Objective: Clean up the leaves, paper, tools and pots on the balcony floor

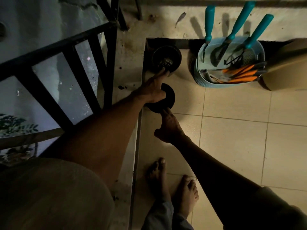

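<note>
- A black pot point(166, 59) stands upright in the corner of the tiled floor point(232, 138), hard against the low ledge point(131, 67) that carries the black railing point(69, 60); it serves as the landmark here.
- Just in front of the black pot, nearer the person, lies a second black round piece point(168, 98), a pot or saucer, I cannot tell which, in deep shade beside the same ledge.
- The left hand point(152, 92) reaches over the second black piece; its forefinger stretches out to the near rim of the black pot, while the other fingers curl round the top of the second piece and grasp it.
- The right hand point(168, 128) comes in from the near side of the black pot, its fingers extended so that the tips touch the near edge of the second black piece; the hand is not clenched and grasps nothing.
- To the right of the black pot, well apart, stands a pale blue basket point(206, 82) holding 3 garden tools with teal handles point(209, 20), upright and leaning, plus orange-and-grey gloves point(240, 74).
- Right of the basket sits a cardboard box point(289, 70).
- Far nearer than the black pot, 2 bare feet point(176, 186) stand on the tiles.
</note>
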